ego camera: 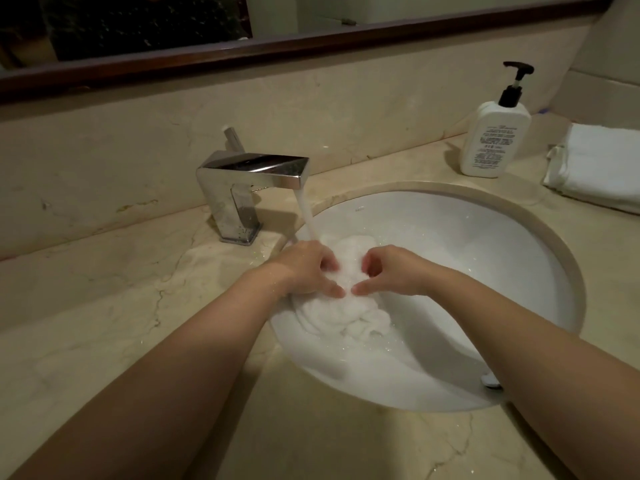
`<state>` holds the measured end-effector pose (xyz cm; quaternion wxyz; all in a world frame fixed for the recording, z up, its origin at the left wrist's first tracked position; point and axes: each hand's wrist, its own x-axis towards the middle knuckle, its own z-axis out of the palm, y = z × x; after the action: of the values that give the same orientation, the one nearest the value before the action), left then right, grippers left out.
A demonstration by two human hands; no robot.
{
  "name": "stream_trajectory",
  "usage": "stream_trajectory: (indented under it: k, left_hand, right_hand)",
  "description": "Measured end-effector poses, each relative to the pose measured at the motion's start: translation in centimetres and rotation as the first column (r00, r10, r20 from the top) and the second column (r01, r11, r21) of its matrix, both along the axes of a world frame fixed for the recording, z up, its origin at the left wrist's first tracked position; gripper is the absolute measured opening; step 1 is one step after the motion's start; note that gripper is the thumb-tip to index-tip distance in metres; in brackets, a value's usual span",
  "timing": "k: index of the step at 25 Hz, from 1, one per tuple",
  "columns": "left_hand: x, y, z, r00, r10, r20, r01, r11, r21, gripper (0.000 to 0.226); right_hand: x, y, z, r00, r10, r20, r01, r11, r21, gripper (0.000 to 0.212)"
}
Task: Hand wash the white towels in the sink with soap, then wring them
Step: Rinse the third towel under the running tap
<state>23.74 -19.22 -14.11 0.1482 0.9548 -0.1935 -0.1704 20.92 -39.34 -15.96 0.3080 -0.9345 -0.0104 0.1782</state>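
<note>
1. Both hands work in the sink [502,258]: the left hand [304,268] and the right hand [391,271] each have fingers curled into the wet towel [343,313], pinching bunched cloth, thumbs nearly touching.
2. Most of the towel lies crumpled just below and nearer the person than both hands, against the basin's left wall; the faucet [249,178] runs water onto it beside the left knuckles.
3. Soaked cloth likely handles heavy, limp and slippery if soapy; grip thick gathered folds, not a single edge.
4. As a heap it has no clear heading; its length seems to run from the fingers back toward the wrists.
5. For wringing, gather it into a rope held between both fists.
</note>
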Motion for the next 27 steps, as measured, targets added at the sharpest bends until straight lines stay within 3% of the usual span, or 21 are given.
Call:
stream_trajectory:
  k: [5, 7, 10, 13, 15, 16, 18, 19, 21, 22, 24, 26, 27]
  left_hand:
    - [0.6, -0.3, -0.4, 0.998, -0.026, 0.051, 0.027, 0.999, -0.018, 0.008]
    - [0.7, -0.3, -0.1, 1.000, 0.025, 0.019, -0.022, 0.993, -0.116, 0.012]
    - [0.7, -0.6, 0.8, 0.993, 0.111, -0.049, -0.121, 0.948, -0.295, 0.016]
    - [0.2, -0.7, 2.1, 0.973, 0.208, -0.098, -0.227, 0.796, -0.561, 0.015]
    - [0.2, -0.3, 2.4, 0.934, 0.222, -0.280, -0.356, 0.636, -0.685, 0.015]
    - [0.2, -0.1, 2.3, 0.920, 0.194, -0.339, -0.380, 0.644, -0.664, 0.023]
    - [0.5, -0.1, 1.5, 0.951, 0.164, -0.261, -0.272, 0.845, -0.460, 0.031]
    - [0.7, -0.4, 1.0, 0.971, 0.154, -0.181, -0.207, 0.925, -0.320, 0.030]
    - [0.9, -1.1, 0.4, 0.985, 0.144, -0.092, -0.157, 0.975, -0.156, 0.026]
    - [0.9, -1.3, 0.0, 0.985, 0.147, -0.088, -0.160, 0.975, -0.157, 0.025]
    - [1.3, -1.5, -1.1, 0.979, 0.147, -0.141, -0.183, 0.936, -0.299, 0.028]
    - [1.8, -2.4, -2.4, 0.956, 0.206, -0.209, -0.279, 0.861, -0.426, 0.036]
    - [2.0, -3.1, -3.0, 0.940, 0.268, -0.212, -0.334, 0.855, -0.398, 0.035]
  right_hand:
    - [0.1, 0.9, -1.4, 0.996, 0.034, 0.078, -0.035, 0.999, 0.021, 0.013]
    - [0.2, 0.7, -0.8, 0.997, -0.044, 0.062, 0.033, 0.986, 0.164, 0.016]
    - [0.0, 0.5, 0.2, 0.981, -0.194, 0.004, 0.172, 0.879, 0.445, 0.015]
    - [0.0, 1.1, 1.2, 0.946, -0.323, -0.009, 0.254, 0.726, 0.639, 0.019]
    - [0.0, 1.6, 1.9, 0.913, -0.404, -0.051, 0.305, 0.595, 0.744, 0.020]
    - [0.0, 1.7, 2.0, 0.896, -0.435, -0.090, 0.335, 0.527, 0.781, 0.019]
    - [0.0, 1.5, 1.6, 0.867, -0.470, -0.162, 0.391, 0.443, 0.807, 0.015]
    - [0.1, 1.3, 1.2, 0.855, -0.494, -0.162, 0.419, 0.471, 0.777, 0.014]
    - [0.3, 0.9, -0.1, 0.828, -0.559, -0.040, 0.476, 0.663, 0.578, 0.015]
    - [0.4, 0.7, -0.8, 0.824, -0.562, 0.071, 0.487, 0.767, 0.419, 0.019]
    - [0.7, 0.9, -2.2, 0.863, -0.443, 0.245, 0.420, 0.896, 0.142, 0.030]
    - [1.0, 1.4, -3.6, 0.918, -0.312, 0.245, 0.294, 0.950, 0.108, 0.038]
    - [1.2, 1.7, -4.2, 0.940, -0.264, 0.216, 0.237, 0.961, 0.141, 0.040]
